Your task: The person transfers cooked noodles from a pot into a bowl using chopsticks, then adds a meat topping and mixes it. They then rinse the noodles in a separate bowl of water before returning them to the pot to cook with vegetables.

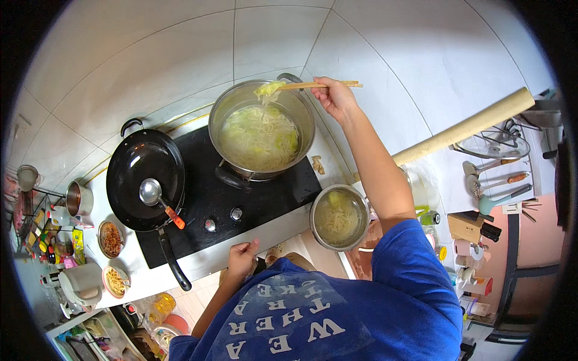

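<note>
My right hand (335, 97) grips a pair of wooden chopsticks (298, 85) above the far rim of a deep steel pot (310, 135). Pinched in their tips is a clump of pale green leafy vegetable (269, 89), with a few strands hanging toward the broth. Inside the pot, noodles and greens (259, 135) float in cloudy liquid. A smaller steel pot (313, 225) with noodles and greens stands to the right, below my right forearm. My left hand (242, 258) is curled at the front edge of the stove, close to my body; nothing shows in it.
A black wok (131, 180) holding a steel ladle (151, 192) sits left on the black glass cooktop (203, 225), its handle jutting forward. Bowls of chili sauce (110, 239) and noodle-like food (116, 282) stand farther left. A pale pole-like object (469, 126) slants behind my right arm.
</note>
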`<state>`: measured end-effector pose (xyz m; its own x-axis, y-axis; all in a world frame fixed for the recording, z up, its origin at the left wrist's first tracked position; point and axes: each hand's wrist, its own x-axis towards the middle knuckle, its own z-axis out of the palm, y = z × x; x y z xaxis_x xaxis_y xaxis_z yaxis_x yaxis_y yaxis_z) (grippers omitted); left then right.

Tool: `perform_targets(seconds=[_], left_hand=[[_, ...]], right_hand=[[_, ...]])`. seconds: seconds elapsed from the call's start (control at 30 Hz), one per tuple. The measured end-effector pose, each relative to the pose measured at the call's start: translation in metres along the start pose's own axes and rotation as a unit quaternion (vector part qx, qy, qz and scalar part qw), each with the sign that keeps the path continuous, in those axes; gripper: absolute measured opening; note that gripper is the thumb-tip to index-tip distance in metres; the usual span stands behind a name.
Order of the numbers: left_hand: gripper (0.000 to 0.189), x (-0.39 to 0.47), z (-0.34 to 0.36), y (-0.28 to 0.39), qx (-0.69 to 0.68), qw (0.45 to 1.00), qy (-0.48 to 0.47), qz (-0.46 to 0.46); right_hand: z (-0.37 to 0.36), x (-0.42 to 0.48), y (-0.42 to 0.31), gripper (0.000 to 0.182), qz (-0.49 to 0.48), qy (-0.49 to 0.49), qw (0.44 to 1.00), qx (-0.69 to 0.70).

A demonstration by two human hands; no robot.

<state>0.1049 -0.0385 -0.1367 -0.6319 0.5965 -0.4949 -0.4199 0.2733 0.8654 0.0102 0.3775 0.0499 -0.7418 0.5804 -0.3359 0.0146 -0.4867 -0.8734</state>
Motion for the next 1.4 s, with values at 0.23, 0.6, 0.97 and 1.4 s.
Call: perform_targets(seconds=[0.23, 0.6, 0.97, 1.4], left_hand=[[0.048, 0.0, 0.014, 0.002, 0.012, 0.999, -0.034, -0.016], [0.041, 0.014, 0.048, -0.015, 0.117, 0.985, -0.126, 0.007], [0.019, 0.025, 0.075, -0.023, 0.161, 0.959, -0.229, -0.033], [0.03, 0.015, 0.136, -0.001, 0.271, 0.87, -0.404, -0.083]], right_hand=[[-0.018, -0.037, -0.005, 0.014, -0.046, 0.045, 0.998, 0.003], [-0.068, -0.155, -0.027, 0.017, -0.099, 0.159, 0.981, 0.049], [-0.194, -0.253, 0.127, 0.018, -0.071, 0.35, 0.934, 0.02], [-0.157, -0.361, 0.132, 0.017, -0.297, 0.507, 0.707, -0.394]])
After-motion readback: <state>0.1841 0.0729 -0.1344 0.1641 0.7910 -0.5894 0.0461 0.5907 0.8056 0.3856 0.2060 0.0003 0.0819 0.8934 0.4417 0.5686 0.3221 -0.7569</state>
